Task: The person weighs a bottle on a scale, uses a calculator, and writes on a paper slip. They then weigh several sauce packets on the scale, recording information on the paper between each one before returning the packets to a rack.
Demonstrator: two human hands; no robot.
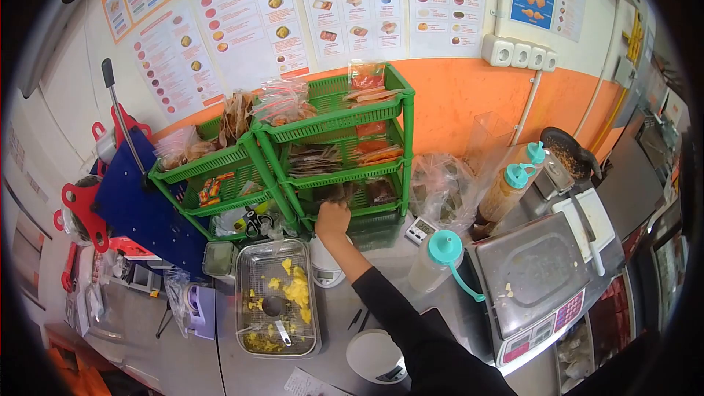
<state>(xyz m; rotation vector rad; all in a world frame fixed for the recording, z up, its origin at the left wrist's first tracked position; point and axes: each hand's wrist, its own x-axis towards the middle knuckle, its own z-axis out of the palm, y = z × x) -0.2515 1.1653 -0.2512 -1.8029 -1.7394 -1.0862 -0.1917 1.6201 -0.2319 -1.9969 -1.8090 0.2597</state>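
Green plastic shelves (334, 132) stand at the far side of the bench (337, 308), where a person's right hand (334, 218) reaches into the lowest tier, fingers curled around dark packets (345, 192); whether they grip cannot be told. A steel tray (253, 257) of yellow food sits near left.

Item, my view from the head camera: one arm of the person, entering from the lower right of the frame and running up toward centre. Sleeve (411, 330): black, long, plain, no print or stripe that I can make out; cloth lies close on the forearm and widens toward the bottom edge. Cuff ends partway up the forearm, leaving wrist bare. Right hand (334, 218): bare, no glove, ring or watch showing. Other hand: out of frame
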